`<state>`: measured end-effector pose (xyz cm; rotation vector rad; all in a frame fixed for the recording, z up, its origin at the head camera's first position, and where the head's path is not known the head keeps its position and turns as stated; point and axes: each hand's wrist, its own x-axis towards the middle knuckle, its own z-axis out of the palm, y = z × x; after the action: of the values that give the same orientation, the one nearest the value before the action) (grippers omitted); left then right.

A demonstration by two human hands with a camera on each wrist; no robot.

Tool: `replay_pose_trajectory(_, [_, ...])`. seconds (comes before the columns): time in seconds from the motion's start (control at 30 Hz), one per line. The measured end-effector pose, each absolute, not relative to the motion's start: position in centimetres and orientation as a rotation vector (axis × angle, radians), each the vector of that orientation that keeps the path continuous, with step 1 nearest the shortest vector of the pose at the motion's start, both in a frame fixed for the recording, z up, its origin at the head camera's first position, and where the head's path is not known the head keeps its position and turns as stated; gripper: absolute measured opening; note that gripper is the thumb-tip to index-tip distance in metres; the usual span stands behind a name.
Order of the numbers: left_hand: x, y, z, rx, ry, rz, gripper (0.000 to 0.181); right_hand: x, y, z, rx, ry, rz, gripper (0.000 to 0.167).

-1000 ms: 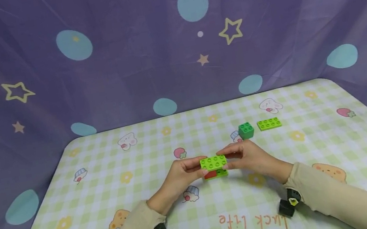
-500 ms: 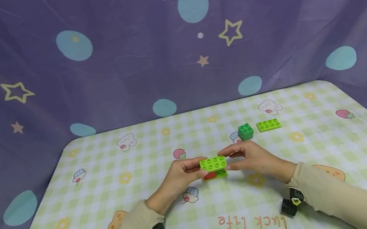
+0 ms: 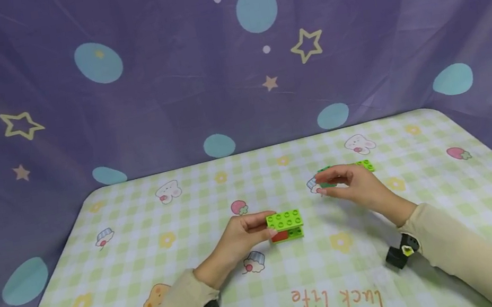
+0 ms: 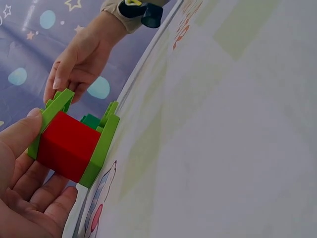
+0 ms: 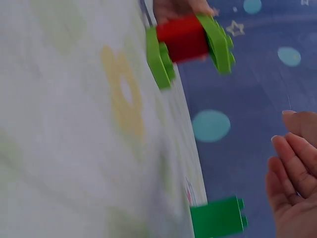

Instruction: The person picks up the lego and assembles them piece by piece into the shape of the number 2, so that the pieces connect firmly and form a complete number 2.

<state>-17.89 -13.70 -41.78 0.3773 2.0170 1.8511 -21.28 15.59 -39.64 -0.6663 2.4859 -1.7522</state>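
Note:
My left hand (image 3: 236,241) grips the left end of a small stack of building bricks standing on the table. The stack has a lime-green top brick (image 3: 284,220), a red brick (image 4: 69,147) in the middle at the left, and a lime-green bottom brick (image 4: 103,148). Under the top brick's right end there is a gap. Away from the stack, my right hand (image 3: 360,189) hovers with relaxed fingers and nothing between them. It is nearest to a dark green brick (image 5: 218,218), which it mostly hides in the head view.
Behind the right hand lies another lime-green flat brick (image 3: 366,165), partly covered. A checked cloth (image 3: 146,255) with printed pictures covers the table. A purple patterned curtain (image 3: 160,102) hangs behind the far edge.
My right hand has left the stack and moved right and back toward the dark green brick. The left hand stays on the stack.

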Motion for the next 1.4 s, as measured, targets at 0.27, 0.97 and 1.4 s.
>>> replay_pose_trajectory(0.27, [-18.0, -13.7, -41.8, 0.367, 2.018, 1.846, 0.042, -23.5, 17.7, -40.0, -0.605, 2.605, -1.76, 0.034])
replay_pose_trajectory(0.97, [-18.0, -13.7, -42.1, 0.399, 1.981, 1.883, 0.041, -25.8, 17.8, -41.7, -0.436, 2.356, -1.698, 0.053])
replay_pose_trajectory(1.4, [-17.9, -13.7, -41.9, 0.392, 1.977, 1.88, 0.041, -25.8, 18.1, -41.9, -0.371, 2.32, -1.684, 0.053])
